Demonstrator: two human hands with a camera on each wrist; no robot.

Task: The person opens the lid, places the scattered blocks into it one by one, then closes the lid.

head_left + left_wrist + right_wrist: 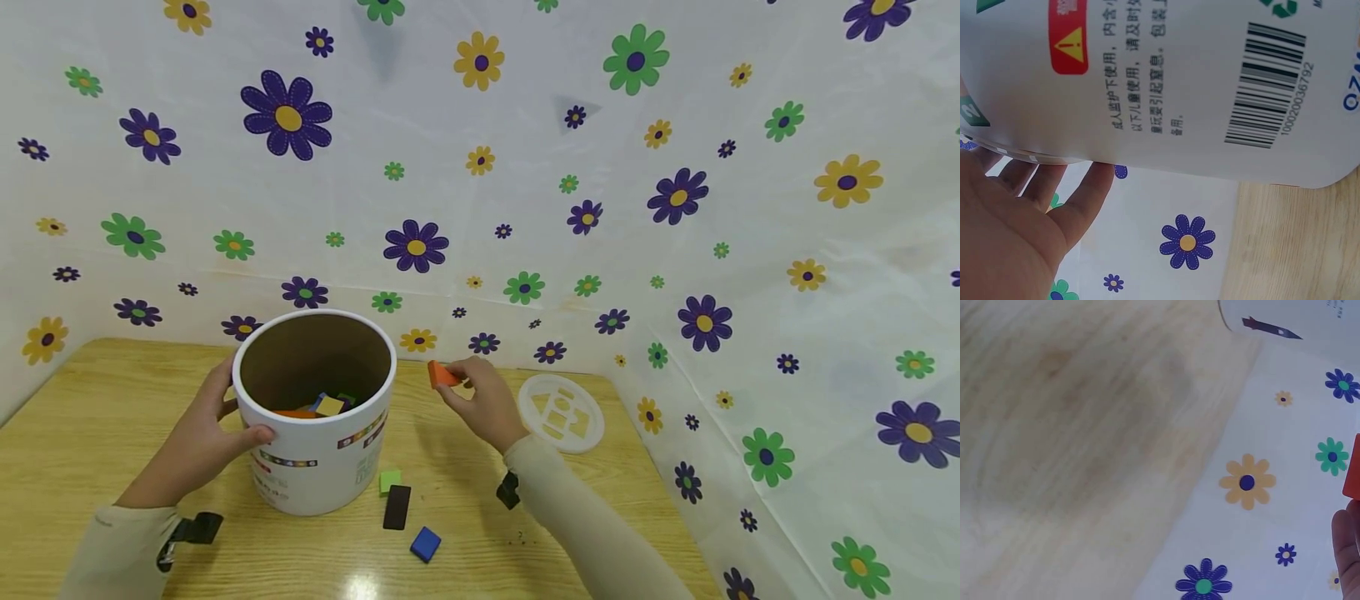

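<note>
A white printed bucket (315, 467) stands upright on the table, its top uncovered. My left hand (198, 437) grips its left side near the rim, the thumb on the front; in the left wrist view the fingers (1088, 200) lie along the bucket's wall. Inside it lie several coloured blocks, among them a pale yellow block (330, 406) and an orange one (294, 413). To the right of the bucket my right hand (483, 404) pinches an orange block (442, 375) between thumb and fingers, above the table. That orange block (1354, 472) shows at the right wrist view's edge.
On the table (465, 492) before the bucket lie a light green block (389, 482), a black block (397, 507) and a blue block (425, 544). A white round lid (526, 400) with shaped cut-outs lies at the back right. Flower-printed sheeting (525, 208) borders the table's back and right side.
</note>
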